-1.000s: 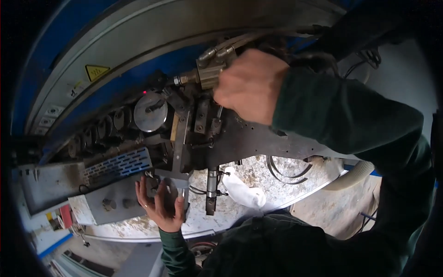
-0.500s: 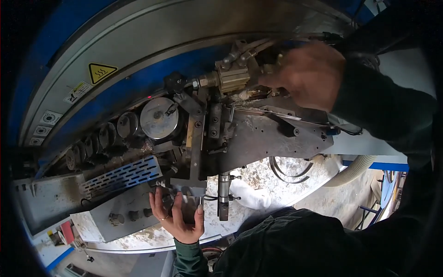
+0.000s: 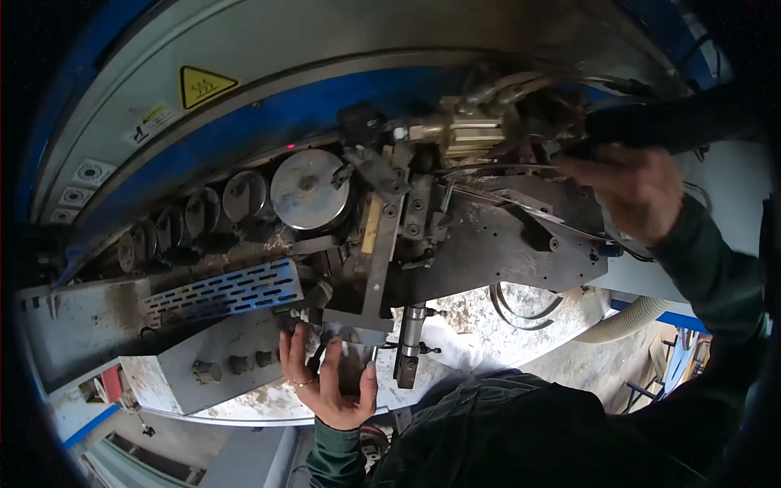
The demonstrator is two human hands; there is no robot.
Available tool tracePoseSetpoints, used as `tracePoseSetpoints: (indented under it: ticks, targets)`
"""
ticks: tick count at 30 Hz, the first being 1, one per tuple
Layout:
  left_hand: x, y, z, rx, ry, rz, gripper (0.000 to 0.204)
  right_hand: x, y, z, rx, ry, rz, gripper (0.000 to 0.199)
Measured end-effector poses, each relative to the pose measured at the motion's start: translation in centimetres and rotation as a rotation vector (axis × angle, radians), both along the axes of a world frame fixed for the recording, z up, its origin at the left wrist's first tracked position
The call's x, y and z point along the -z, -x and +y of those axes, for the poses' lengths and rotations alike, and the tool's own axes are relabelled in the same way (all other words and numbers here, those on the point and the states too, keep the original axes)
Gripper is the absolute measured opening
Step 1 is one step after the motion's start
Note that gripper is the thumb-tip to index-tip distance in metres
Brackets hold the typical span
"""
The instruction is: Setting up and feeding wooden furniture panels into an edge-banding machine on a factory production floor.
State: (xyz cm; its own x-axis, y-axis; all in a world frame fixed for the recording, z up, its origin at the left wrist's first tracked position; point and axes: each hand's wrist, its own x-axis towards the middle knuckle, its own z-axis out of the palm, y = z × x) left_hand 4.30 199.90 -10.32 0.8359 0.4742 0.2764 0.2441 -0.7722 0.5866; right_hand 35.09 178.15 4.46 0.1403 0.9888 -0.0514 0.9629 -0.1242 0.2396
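the machine (image 3: 244, 49) is a curved body of dull grey metal with a blue painted band, grimy and dusted with pale debris. a yellow triangular warning sticker (image 3: 203, 84) sits on the grey upper panel. below the band runs a row of round metal rollers (image 3: 203, 211), the largest a smooth silvery disc (image 3: 309, 189) with a centre bolt. a dark steel plate (image 3: 488, 252), scuffed and oily, carries bolts and brackets; a brass-coloured block (image 3: 468, 130) with hoses sits above it. a blue slotted strip (image 3: 220, 294) lies on a grey box with round knobs (image 3: 232, 364). a small shiny cylinder (image 3: 409, 346) hangs down from the plate's lower edge.

the left hand (image 3: 329, 382) is spread open, palm toward the machine, fingertips touching the grey bracket (image 3: 358, 321) under the plate, just left of the cylinder; it grips nothing that can be seen. the right hand (image 3: 634, 191) is blurred, fingers loosely curled at the right end of the dark plate near thin wires (image 3: 521, 207); whether it grips anything cannot be told. both sleeves are dark green.
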Motion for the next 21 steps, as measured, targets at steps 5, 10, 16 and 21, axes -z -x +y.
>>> tracePoseSetpoints:
  ticks: [5, 10, 16, 21]
  targets:
    - [-0.4, -0.3, -0.2, -0.008, 0.032, -0.01, 0.04, -6.6, 6.4, -1.6, 0.059, -0.019, 0.036, 0.04]
    - [-1.3, 0.0, 0.0, 0.045, 0.092, -0.091, 0.04, -8.1, 10.8, -5.5, 0.15, -0.062, 0.073, 0.039]
    - [-9.9, -7.7, -3.5, 0.4, 0.044, 0.038, 0.034, -3.6, 13.1, -12.7, 0.262, -0.14, 0.154, 0.037]
    - [-6.5, -17.5, -6.6, 0.533, -0.356, 0.109, 0.025, 2.5, 14.5, -17.2, 0.34, -0.271, 0.276, 0.036]
